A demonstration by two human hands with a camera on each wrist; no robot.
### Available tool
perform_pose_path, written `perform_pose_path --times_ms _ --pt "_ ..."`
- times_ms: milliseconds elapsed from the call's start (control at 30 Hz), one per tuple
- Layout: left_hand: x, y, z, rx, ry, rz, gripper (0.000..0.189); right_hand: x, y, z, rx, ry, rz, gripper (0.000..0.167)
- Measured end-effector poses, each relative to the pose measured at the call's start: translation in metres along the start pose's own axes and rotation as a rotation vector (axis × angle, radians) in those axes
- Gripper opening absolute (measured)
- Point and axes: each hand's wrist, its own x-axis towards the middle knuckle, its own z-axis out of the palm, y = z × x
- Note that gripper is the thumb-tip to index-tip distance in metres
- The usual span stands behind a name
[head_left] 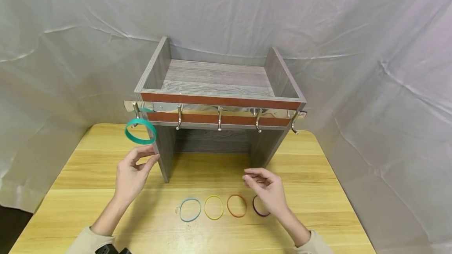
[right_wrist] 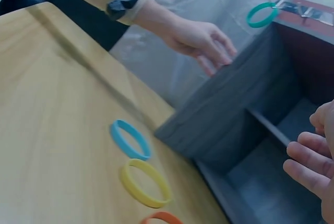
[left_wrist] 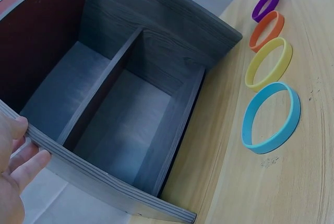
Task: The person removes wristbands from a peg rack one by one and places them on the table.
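A green wristband (head_left: 140, 141) hangs from the leftmost hook (head_left: 135, 109) on the front of a grey wooden shelf (head_left: 166, 144). Just below that band is my left hand (head_left: 130, 175), its loosely bent fingertips at the edge of the left side panel (left_wrist: 104, 174), seemingly touching it; no band is in them. My right hand (head_left: 270, 193) hovers over the table in front of the shelf's right side, fingers relaxed around nothing. On the table lie a blue wristband (left_wrist: 292, 125), a yellow wristband (left_wrist: 284, 62), an orange wristband (head_left: 228, 207) and a purple wristband (head_left: 259, 214), which the right hand partly hides.
Several more metal hooks (head_left: 220, 117) line the strip across the shelf's front, with no bands on them. The shelf stands at the back of a wooden table (head_left: 303, 222). Grey sheeting (head_left: 381, 128) surrounds the table at the back and sides.
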Motion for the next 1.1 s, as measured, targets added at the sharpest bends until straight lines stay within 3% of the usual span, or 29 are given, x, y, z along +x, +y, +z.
perform_pose_path --times_ms 267,467,700,933,1100 --pt "0.0 0.0 -0.001 0.003 0.003 -0.008 0.026 0.008 -0.011 -0.018 0.019 0.073 -0.144 0.018" --pt "0.0 0.001 -0.001 0.017 -0.001 -0.01 0.026 0.012 -0.017 -0.031 0.001 0.121 -0.177 0.018" --pt "0.0 0.0 -0.001 0.007 0.0 -0.017 0.026 0.018 -0.019 -0.045 -0.014 0.251 -0.225 0.017" --pt "0.001 0.001 -0.002 0.04 -0.004 -0.014 0.026 0.025 -0.016 -0.056 -0.012 0.394 -0.187 0.019" --pt "0.0 0.001 -0.002 0.041 -0.004 -0.019 0.026 0.027 -0.009 -0.06 -0.03 0.419 -0.129 0.02"
